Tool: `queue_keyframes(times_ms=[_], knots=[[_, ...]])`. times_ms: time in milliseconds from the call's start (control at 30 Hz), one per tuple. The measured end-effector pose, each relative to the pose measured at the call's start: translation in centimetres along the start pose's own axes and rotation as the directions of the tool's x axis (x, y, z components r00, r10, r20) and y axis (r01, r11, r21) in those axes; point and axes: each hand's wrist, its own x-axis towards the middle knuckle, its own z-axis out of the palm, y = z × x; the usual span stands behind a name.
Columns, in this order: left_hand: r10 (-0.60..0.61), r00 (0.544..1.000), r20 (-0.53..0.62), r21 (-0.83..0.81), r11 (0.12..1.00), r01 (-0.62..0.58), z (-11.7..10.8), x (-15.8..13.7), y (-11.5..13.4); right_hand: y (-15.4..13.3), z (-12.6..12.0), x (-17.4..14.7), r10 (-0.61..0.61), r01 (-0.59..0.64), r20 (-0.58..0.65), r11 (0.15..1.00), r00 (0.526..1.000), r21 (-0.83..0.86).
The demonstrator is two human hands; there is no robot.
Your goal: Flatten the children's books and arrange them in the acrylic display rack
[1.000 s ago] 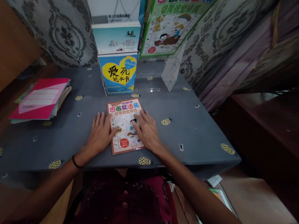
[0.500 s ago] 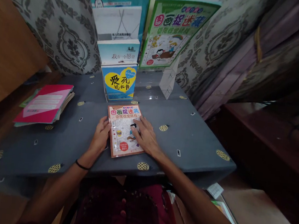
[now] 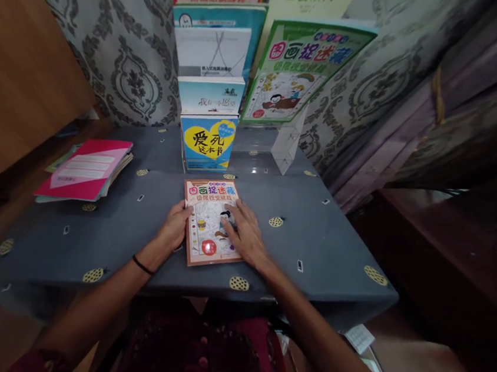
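Nearest the camera: dark red buttoned garment of the person, both bare forearms reaching forward over the near edge of the table. Thin black band on the left wrist.

Grey cloth-covered table with small yellow dotted patches. Lying flat on it, near the front edge and about centre: thin orange-bordered children's picture book with colourful Chinese title and cartoon drawing.

Left hand at the book's left edge, fingers curled, tips touching or gripping that edge; whether the thumb is under the cover cannot be told. Right hand flat on the right half of the cover, fingers spread and pressing down, palm partly over the book's right edge.

Further left on the table, well apart from the hands: stack of thin books topped by a pink book with white label boxes.

Behind the picture book, at the table's back: clear acrylic tiered display stand. In its left column, front to back: blue book with a yellow heart and black characters, pale teal-and-white book, white book with thin crossing lines. Right column: large green-bordered picture book with the same title as the one on the table, leaning upright. More book tops above, cut by the frame.

Behind all: grey damask-patterned wallpaper. Far right: dim draped curtain and dark wooden surface.
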Motion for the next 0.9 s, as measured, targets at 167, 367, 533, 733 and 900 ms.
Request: queue_keyframes(times_ms=[167,367,533,733,900], knots=[[0.044,0.998,0.054,0.051,0.998,-0.047,-1.4,1.5,0.0,0.6,0.2,0.1,-0.023,0.023,0.024,1.000,0.999,0.000],[0.181,0.983,0.036,0.306,0.934,-0.183,-2.8,2.7,1.4,-0.8,1.0,2.4,-0.179,0.188,0.069,0.970,0.981,-0.153],[0.250,0.931,0.266,0.669,0.647,-0.365,-3.4,3.1,2.5,-1.3,3.8,7.4,-0.361,0.368,0.078,0.925,0.929,-0.100],[0.187,0.950,0.250,0.748,0.585,-0.312,-4.3,5.1,2.3,-1.4,6.6,10.4,-0.417,0.425,0.081,0.897,0.905,-0.122],[0.152,0.945,0.290,0.773,0.545,-0.325,-4.4,5.6,2.6,-0.5,7.1,9.9,-0.468,0.469,0.054,0.861,0.882,-0.195]])
